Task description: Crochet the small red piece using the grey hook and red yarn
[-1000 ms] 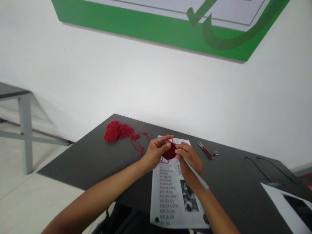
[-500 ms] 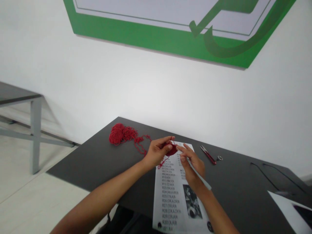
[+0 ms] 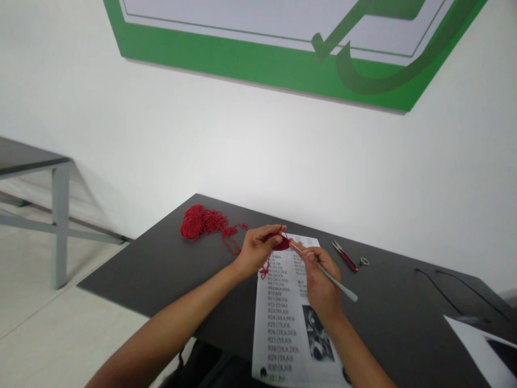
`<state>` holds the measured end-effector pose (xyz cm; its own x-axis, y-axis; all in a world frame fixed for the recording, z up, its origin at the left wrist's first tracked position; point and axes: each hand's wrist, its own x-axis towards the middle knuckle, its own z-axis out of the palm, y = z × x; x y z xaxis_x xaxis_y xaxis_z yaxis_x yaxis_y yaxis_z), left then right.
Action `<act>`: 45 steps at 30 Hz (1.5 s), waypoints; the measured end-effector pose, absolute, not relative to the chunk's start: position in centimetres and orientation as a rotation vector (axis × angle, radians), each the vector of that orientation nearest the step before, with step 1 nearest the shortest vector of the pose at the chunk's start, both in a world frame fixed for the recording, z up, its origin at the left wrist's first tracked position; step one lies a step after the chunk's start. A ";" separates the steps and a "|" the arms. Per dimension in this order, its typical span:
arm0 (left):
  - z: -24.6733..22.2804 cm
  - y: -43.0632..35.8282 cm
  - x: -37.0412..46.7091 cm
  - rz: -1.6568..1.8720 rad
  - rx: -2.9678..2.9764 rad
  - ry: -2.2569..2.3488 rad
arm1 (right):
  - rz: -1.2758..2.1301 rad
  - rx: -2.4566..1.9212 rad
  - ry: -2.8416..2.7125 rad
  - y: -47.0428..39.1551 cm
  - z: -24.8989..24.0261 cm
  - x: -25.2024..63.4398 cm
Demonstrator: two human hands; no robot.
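My left hand (image 3: 256, 249) pinches a small dark red crocheted piece (image 3: 282, 244), with a strand of yarn running over its forefinger. Closed round a slim crochet hook (image 3: 340, 287) with a grey handle is my right hand (image 3: 321, 275); the hook's front end meets the right edge of the piece. Loose yarn trails from the piece to a red yarn ball (image 3: 194, 221) at the table's back left. Beneath both hands lies a printed pattern sheet (image 3: 283, 323).
On the dark table (image 3: 161, 258), red-handled snips (image 3: 346, 256) and a small ring (image 3: 364, 261) lie to the right. Farther right are eyeglasses (image 3: 470, 320) and a white sheet (image 3: 476, 350). A wall rises behind the table; another table (image 3: 60, 215) stands left.
My right hand has turned and its fingers have closed more round the hook, whose handle now points further right. My left hand and the red piece have shifted slightly left.
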<state>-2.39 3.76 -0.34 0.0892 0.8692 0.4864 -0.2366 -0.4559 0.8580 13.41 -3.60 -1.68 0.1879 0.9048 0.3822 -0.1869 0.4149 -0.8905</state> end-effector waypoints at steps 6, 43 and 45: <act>-1.5 3.4 -1.8 1.517 1.480 0.690 | 1.182 -0.585 -0.920 -2.8 -0.7 13.4; 0.4 1.0 -1.5 1.098 0.801 0.251 | 0.418 -0.833 -1.637 -4.3 -0.3 15.3; 0.5 1.0 -1.6 1.099 0.802 0.242 | 0.428 -0.853 -1.625 -4.3 -0.3 15.4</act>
